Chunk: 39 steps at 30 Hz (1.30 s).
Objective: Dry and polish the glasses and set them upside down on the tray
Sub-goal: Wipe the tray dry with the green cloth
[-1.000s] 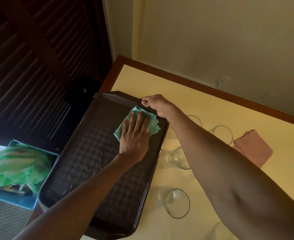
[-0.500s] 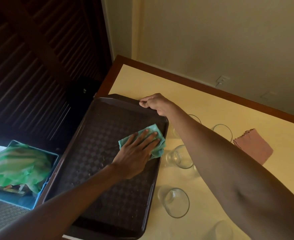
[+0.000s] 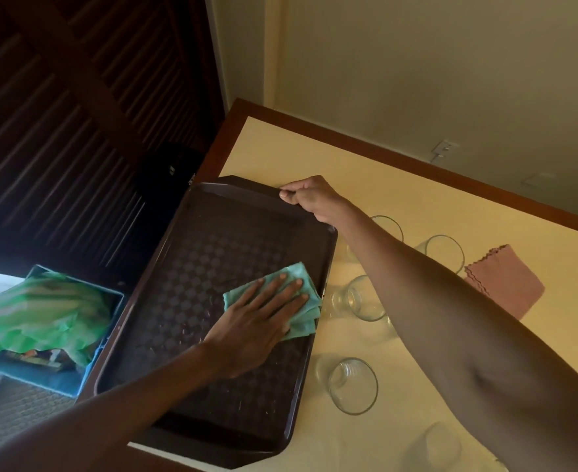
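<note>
Pressing green cloth (image 3: pixel 309 318) flat w/ L hand (image 3: pixel 253 328), R hand (image 3: pixel 309 197) gripping tray (image 3: pixel 192 301) rim; glasses (image 3: pixel 352 386), pink cloth (image 3: pixel 505 284) beside.

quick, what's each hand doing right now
Left hand: open, pressing flat on the folded teal cloth on the dark brown plastic tray.
Right hand: closed, gripping the tray's far rim.

Five glasses (image 3: pixel 352 386), two cloths (image 3: pixel 505 287), one tray (image 3: pixel 212 267), one blue box (image 3: pixel 42 379).

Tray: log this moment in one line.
left hand: presses green cloth on tray | right hand: grips tray rim | glasses: on table beside tray
</note>
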{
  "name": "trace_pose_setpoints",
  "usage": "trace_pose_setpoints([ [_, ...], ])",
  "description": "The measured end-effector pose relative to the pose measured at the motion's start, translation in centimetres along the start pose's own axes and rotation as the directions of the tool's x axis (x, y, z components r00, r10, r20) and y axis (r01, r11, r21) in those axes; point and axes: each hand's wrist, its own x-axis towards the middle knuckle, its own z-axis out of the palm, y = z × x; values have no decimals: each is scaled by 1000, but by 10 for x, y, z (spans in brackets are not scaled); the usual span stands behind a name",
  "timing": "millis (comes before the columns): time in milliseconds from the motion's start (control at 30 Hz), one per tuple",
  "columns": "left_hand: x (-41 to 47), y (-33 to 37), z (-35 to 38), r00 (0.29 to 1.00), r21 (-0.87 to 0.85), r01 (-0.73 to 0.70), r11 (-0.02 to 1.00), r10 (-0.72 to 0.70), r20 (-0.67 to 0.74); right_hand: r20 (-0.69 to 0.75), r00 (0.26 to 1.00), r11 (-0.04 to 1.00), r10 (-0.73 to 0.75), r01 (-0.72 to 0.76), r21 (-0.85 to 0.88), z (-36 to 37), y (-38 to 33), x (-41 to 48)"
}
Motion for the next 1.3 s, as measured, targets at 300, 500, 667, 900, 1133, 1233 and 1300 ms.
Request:
trace_pose_setpoints([
  [300,46,6,-14,973,-61,224,973,-227,-41,-54,988,986,-144,139,-97,9,10,-2],
  [500,-44,21,6,999,31,31,999,-31,9,-63,969,884,-240,191,-426,20,10,-19],
  [667,-39,22,5,997,-1,53,999,-53,53,68,899,414,-434,266,-871,45,30,-56],
  [900,-15,23,-1,992,-65,121,991,-119,31,222,894,176,-389,309,-935,48,49,-63],
  [1133,-59,41,7,997,-23,81,996,-80,20,232,917,210,-326,309,-927,45,38,-66],
  [1233,-89,33,9,996,18,-30,999,29,82,214,926,218,-311,289,-932,47,38,-68],
  [1300,-79,25,6,994,11,-60,998,59,89,209,930,212,-301,279,-937,51,38,-68],
])
